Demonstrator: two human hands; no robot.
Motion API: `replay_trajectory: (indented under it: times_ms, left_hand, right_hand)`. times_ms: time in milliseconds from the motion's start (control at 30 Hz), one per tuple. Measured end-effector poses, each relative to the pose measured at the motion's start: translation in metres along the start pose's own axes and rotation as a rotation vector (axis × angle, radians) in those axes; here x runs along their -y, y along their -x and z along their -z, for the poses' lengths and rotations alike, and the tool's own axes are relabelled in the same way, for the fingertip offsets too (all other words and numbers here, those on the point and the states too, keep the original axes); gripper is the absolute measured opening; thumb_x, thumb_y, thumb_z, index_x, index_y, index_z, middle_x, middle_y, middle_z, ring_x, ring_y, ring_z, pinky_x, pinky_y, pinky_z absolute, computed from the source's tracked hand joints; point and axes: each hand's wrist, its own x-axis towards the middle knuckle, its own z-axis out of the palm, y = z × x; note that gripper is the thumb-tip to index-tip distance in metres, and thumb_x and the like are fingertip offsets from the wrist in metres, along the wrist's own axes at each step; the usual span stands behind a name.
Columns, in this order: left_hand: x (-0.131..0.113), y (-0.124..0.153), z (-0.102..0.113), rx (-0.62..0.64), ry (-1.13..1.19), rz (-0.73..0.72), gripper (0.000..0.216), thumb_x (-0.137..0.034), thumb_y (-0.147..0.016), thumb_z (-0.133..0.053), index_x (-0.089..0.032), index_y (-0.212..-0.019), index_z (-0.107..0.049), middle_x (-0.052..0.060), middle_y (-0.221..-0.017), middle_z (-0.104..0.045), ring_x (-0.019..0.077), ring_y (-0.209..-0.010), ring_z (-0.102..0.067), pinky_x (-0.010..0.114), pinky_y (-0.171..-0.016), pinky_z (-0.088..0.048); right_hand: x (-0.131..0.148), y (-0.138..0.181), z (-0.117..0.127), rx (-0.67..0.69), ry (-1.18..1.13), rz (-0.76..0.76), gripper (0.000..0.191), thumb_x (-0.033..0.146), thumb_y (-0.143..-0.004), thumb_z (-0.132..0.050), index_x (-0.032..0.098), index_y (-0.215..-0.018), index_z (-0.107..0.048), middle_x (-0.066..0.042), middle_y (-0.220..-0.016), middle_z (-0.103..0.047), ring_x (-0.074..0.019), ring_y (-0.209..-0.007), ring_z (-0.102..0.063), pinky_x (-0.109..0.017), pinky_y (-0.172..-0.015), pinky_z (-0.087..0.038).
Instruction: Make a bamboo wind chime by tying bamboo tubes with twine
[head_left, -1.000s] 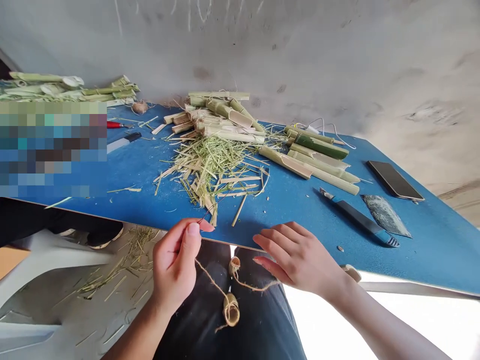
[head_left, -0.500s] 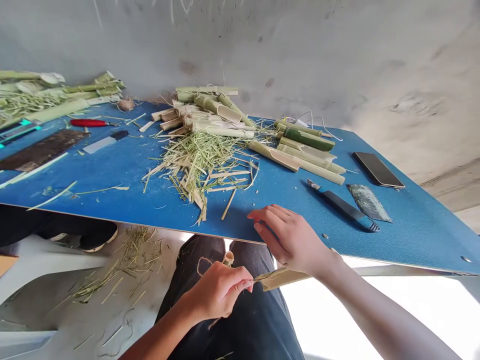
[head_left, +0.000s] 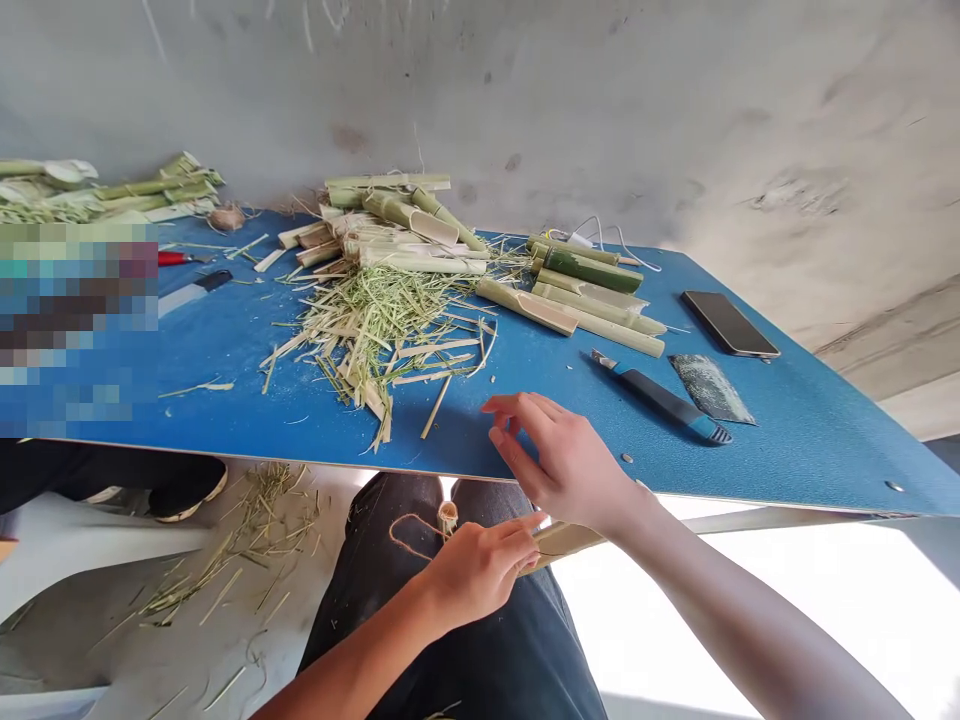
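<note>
Above my lap, my left hand point(head_left: 487, 565) is closed, its fingertips at the near end of a split bamboo piece point(head_left: 574, 542). A loop of thin brown twine point(head_left: 401, 520) runs out behind that hand, and the fingers appear pinched on the twine, though they hide the contact. A short bamboo tube point(head_left: 448, 515) stands upright between my thighs. My right hand point(head_left: 562, 455) hovers at the table's front edge, thumb and forefinger apart, with nothing visible in it. Its palm and wrist hide part of the bamboo piece.
On the blue table point(head_left: 225, 380) lie bamboo shavings point(head_left: 390, 310), stacked split bamboo point(head_left: 420, 250), more bamboo pieces point(head_left: 592, 285), a utility knife point(head_left: 660, 400), sandpaper point(head_left: 711, 388) and a phone point(head_left: 730, 322). A second knife point(head_left: 195, 290) lies left, partly blurred. Another person's leg point(head_left: 112, 475) shows below.
My left hand has moved right, up to the bamboo piece, and the twine loop behind it has widened. My right hand has shifted slightly left as the view turned.
</note>
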Motion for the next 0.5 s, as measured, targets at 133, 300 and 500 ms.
replay_trajectory:
  times_ms: [133,300,500]
  left_hand:
    - [-0.001,-0.014,-0.011,0.135,-0.044,-0.016,0.011,-0.013,-0.1,-0.059,-0.022,-0.105,-0.065,0.0,-0.111,-0.08,0.0171,-0.082,-0.078,0.022,-0.055,-0.046]
    - [-0.008,-0.003,-0.013,0.027,-0.03,-0.03,0.01,-0.015,-0.102,-0.053,-0.019,-0.099,-0.062,0.004,-0.099,-0.075,0.0163,-0.072,-0.072,0.024,-0.053,-0.038]
    - [-0.047,0.008,0.039,0.02,0.37,0.265,0.031,-0.022,-0.108,-0.041,-0.019,-0.079,-0.054,0.001,-0.075,-0.064,0.0115,-0.063,-0.056,0.023,-0.059,-0.039]
  right_hand:
    - [-0.002,0.001,-0.001,-0.011,0.035,-0.003,0.016,0.023,-0.109,-0.051,0.019,-0.121,-0.06,-0.008,-0.104,-0.076,-0.0215,-0.093,-0.071,-0.034,-0.077,-0.054]
    - [-0.002,-0.004,0.003,-0.017,0.053,0.0,0.016,0.025,-0.109,-0.05,0.019,-0.12,-0.061,-0.008,-0.107,-0.077,-0.0221,-0.094,-0.072,-0.036,-0.078,-0.055]
    - [0.048,0.018,0.082,-0.146,0.215,0.039,0.018,0.023,-0.105,-0.056,0.024,-0.122,-0.063,-0.007,-0.107,-0.075,-0.024,-0.09,-0.072,-0.04,-0.081,-0.055]
